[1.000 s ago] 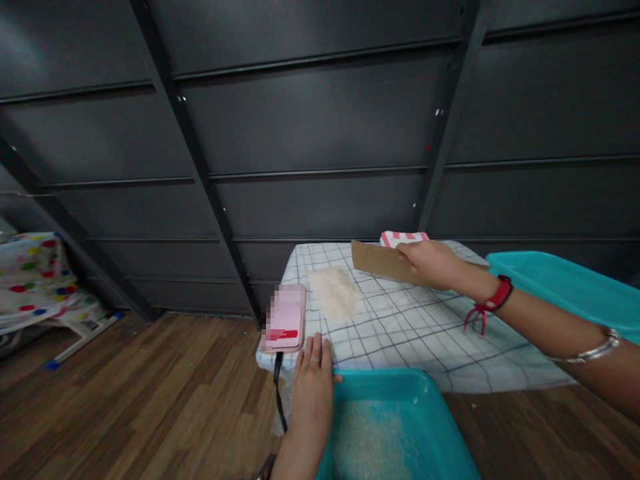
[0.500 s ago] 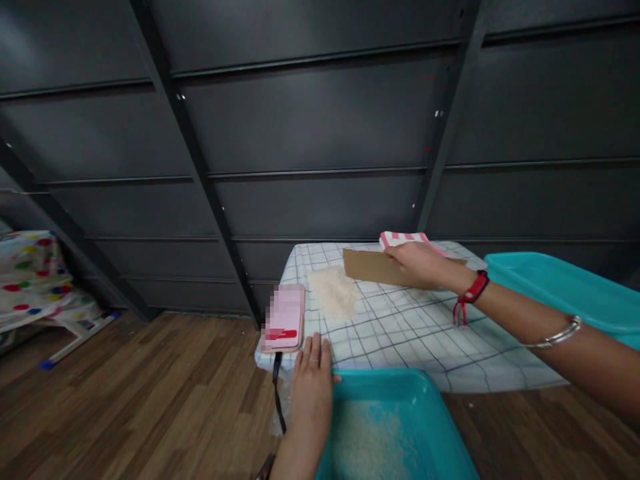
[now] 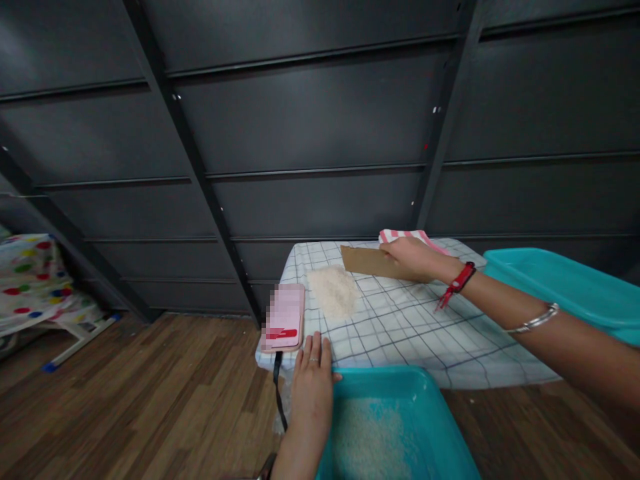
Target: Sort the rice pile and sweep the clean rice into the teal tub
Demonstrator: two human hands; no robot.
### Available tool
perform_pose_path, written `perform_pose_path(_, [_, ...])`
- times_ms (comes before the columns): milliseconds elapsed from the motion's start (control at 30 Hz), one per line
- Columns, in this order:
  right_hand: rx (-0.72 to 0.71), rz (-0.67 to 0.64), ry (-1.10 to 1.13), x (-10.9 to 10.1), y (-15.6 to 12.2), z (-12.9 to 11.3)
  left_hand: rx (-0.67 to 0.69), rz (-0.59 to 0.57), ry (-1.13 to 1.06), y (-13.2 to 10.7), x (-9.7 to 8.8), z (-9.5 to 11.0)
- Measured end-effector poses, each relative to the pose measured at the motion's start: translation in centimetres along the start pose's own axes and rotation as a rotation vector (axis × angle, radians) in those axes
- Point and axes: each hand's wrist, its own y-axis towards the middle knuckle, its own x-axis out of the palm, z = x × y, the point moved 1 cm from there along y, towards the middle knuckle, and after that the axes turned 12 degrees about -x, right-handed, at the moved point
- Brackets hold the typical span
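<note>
My right hand (image 3: 413, 258) grips a strip of brown cardboard (image 3: 363, 261), held on edge over the checked cloth (image 3: 400, 333) on the table. Just left of the cardboard lies a flat heap of what looks like white rice (image 3: 334, 292). My left hand (image 3: 313, 387) rests with its fingers stretched out on the table's front edge, its thumb by the rim of a teal tray (image 3: 385, 373). Inside that tray more rice grains (image 3: 373, 440) are spread over the bottom. A pink phone (image 3: 284, 317) lies close to my left fingertips.
A second teal tray (image 3: 565, 280) stands at the right end of the table. Behind my right hand sits a pink-and-white striped cloth (image 3: 400, 235). A dark panelled wall (image 3: 310, 120) rises behind the table. At far left stands a dotted cover (image 3: 35, 280) over white legs.
My right hand and the cardboard have shifted slightly left and up in the picture. The bracelets moved along with the arm. My left hand stays in place.
</note>
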Motion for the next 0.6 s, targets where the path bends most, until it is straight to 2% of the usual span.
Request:
perform_pose_path(133, [-0.033, 0.002, -0.004, -0.9, -1.4, 0.5, -0.006, 0.002, -0.015, -0.1, 0.4, 0.0])
perform_pose_path(333, [0.007, 0.021, -0.023, -0.8, -1.2, 0.8, 0.006, 0.014, -0.015, -0.2, 0.6, -0.2])
perform_pose_path(600, [-0.100, 0.002, 0.023, -0.6, -2.5, -0.1, 0.029, 0.018, -0.002, -0.1, 0.3, -0.4])
